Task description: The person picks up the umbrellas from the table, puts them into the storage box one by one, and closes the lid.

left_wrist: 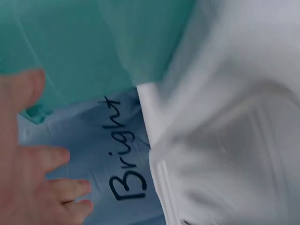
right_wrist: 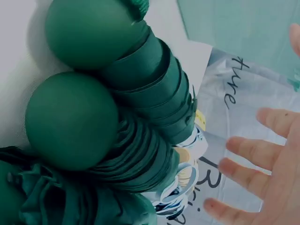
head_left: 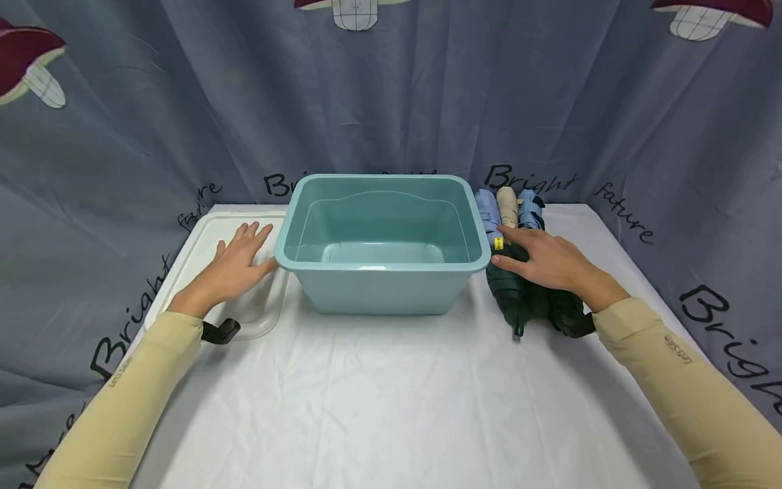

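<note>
A blue-green plastic bin (head_left: 381, 292) stands upright at the middle of the table. Beside its left rim is my left hand (head_left: 235, 272), fingers spread and thumb reaching to the rim; whether it touches is unclear. Under that hand lies a pale plastic lid (head_left: 259, 316). On the other side, my right hand (head_left: 552, 261) hovers over folded umbrellas, fingers extended and thumb close to the bin's right rim. Several dark green umbrellas (right_wrist: 145, 65) lie in front, their rounded ends showing in the right wrist view. Behind them are blue umbrellas (head_left: 487, 207) and a beige umbrella (head_left: 507, 204).
A white cloth covers the table (head_left: 379, 401). Behind and around it hangs a grey-blue curtain (head_left: 391, 102) with printed lettering and mushrooms. The bin stands between the lid on the left and the umbrellas on the right.
</note>
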Available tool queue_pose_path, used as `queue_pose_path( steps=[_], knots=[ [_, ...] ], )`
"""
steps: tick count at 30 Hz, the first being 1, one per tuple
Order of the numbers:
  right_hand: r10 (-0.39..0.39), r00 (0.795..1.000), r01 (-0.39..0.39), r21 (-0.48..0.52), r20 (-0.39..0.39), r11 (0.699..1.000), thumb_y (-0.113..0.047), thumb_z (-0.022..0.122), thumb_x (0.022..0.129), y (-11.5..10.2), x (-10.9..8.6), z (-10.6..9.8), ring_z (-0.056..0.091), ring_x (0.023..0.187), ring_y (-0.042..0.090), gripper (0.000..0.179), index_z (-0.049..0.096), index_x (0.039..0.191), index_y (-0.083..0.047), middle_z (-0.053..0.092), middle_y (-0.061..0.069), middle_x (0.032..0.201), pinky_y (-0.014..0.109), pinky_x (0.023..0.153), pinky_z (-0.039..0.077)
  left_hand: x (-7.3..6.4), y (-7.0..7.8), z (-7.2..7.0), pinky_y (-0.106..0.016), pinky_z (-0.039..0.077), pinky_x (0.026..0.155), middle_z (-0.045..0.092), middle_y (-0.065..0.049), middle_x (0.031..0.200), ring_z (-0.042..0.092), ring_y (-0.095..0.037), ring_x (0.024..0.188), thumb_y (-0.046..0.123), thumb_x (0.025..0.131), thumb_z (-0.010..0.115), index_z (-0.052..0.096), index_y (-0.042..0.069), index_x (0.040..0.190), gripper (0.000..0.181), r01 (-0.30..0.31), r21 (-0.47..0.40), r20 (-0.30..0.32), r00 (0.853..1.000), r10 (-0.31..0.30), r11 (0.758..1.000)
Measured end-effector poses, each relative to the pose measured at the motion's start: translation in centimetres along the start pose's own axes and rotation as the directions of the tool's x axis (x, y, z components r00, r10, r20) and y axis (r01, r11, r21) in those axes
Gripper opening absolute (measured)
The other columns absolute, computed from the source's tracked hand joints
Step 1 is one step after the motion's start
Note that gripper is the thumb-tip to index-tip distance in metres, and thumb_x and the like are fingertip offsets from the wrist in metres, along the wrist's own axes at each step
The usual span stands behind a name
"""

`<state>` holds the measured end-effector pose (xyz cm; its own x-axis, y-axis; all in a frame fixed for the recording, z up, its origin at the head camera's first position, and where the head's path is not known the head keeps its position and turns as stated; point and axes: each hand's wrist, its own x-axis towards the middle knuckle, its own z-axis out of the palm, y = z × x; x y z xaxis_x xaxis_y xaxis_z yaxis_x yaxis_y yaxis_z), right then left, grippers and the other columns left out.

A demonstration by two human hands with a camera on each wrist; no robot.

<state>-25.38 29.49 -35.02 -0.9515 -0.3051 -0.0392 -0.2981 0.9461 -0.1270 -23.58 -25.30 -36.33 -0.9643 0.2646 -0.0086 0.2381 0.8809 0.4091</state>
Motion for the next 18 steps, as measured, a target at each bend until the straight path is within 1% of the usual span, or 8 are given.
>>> queue_pose_path(
  steps=[3,5,6,8,10,14,16,18],
  knots=[
    [0.047,0.999,-0.048,0.027,0.014,0.999,-0.077,0.036,0.079,-0.2,0.3,-0.4,0.04,0.124,0.041,0.087,0.025,0.148,-0.025,0.043,0.012,0.14,0.066,0.084,0.037,0.2,0.6,-0.6,-0.059,0.012,0.107,0.018,-0.008,0.153,0.011,-0.031,0.141,0.062,0.09,0.036,0.017,0.02,0.149,0.075,0.003,-0.112,-0.095,0.995,-0.013,0.994],
    [0.067,0.998,-0.068,0.038,0.021,0.997,-0.078,0.034,0.078,-0.3,0.4,-0.5,0.043,0.122,0.041,0.089,0.025,0.148,-0.023,0.043,0.014,0.14,0.065,0.083,0.038,0.2,1.2,-0.9,-0.055,0.025,0.104,0.032,-0.008,0.148,0.029,-0.033,0.135,0.06,0.09,0.037,0.027,0.019,0.147,0.071,0.009,-0.195,-0.155,0.987,-0.04,0.981],
    [0.075,0.997,-0.076,0.048,0.021,0.996,-0.078,0.034,0.078,-0.3,0.5,-0.4,0.043,0.122,0.042,0.089,0.025,0.148,-0.022,0.043,0.014,0.14,0.065,0.083,0.038,0.3,1.5,-1.1,-0.053,0.03,0.101,0.038,-0.008,0.144,0.035,-0.033,0.131,0.06,0.09,0.037,0.031,0.019,0.145,0.069,0.013,-0.235,-0.177,0.983,-0.056,0.972],
    [0.088,0.996,-0.089,0.079,0.014,0.993,-0.076,0.036,0.08,-0.2,0.5,-0.3,0.043,0.121,0.042,0.088,0.026,0.147,-0.02,0.043,0.015,0.139,0.065,0.086,0.036,0.4,2.1,-1.3,-0.051,0.035,0.097,0.047,-0.009,0.137,0.044,-0.032,0.124,0.059,0.091,0.037,0.037,0.018,0.142,0.065,0.01,-0.299,-0.212,0.974,-0.076,0.954],
    [0.088,0.996,-0.087,0.122,0.001,0.989,-0.074,0.037,0.081,-0.2,0.4,-0.2,0.043,0.122,0.041,0.088,0.026,0.147,-0.017,0.045,0.014,0.139,0.064,0.091,0.034,0.7,2.7,-1.4,-0.048,0.04,0.094,0.053,-0.011,0.13,0.05,-0.031,0.118,0.056,0.093,0.037,0.041,0.016,0.139,0.061,-0.01,-0.35,-0.249,0.965,-0.083,0.937],
    [0.084,0.996,-0.078,0.207,-0.017,0.975,-0.068,0.043,0.083,-0.2,0.1,0.2,0.043,0.123,0.037,0.086,0.029,0.145,-0.01,0.047,0.014,0.136,0.06,0.096,0.032,1.2,3.9,-1.7,-0.044,0.045,0.09,0.055,-0.012,0.127,0.055,-0.029,0.112,0.051,0.095,0.036,0.04,0.011,0.139,0.06,-0.04,-0.432,-0.28,0.955,-0.092,0.901],
    [0.081,0.996,-0.074,0.223,-0.023,0.972,-0.067,0.045,0.083,-0.2,0.0,0.5,0.044,0.122,0.037,0.085,0.031,0.144,-0.009,0.047,0.015,0.136,0.059,0.095,0.034,1.4,4.4,-1.7,-0.043,0.045,0.09,0.055,-0.012,0.127,0.055,-0.027,0.112,0.051,0.095,0.036,0.038,0.01,0.14,0.06,-0.044,-0.461,-0.28,0.955,-0.099,0.886],
    [0.079,0.997,-0.071,0.23,-0.024,0.97,-0.066,0.047,0.083,-0.1,0.0,0.9,0.045,0.121,0.037,0.085,0.033,0.143,-0.008,0.046,0.017,0.135,0.059,0.093,0.036,1.6,4.8,-1.8,-0.044,0.045,0.09,0.054,-0.012,0.127,0.055,-0.026,0.111,0.052,0.095,0.036,0.036,0.011,0.141,0.062,-0.038,-0.474,-0.274,0.956,-0.107,0.88]
  ],
)
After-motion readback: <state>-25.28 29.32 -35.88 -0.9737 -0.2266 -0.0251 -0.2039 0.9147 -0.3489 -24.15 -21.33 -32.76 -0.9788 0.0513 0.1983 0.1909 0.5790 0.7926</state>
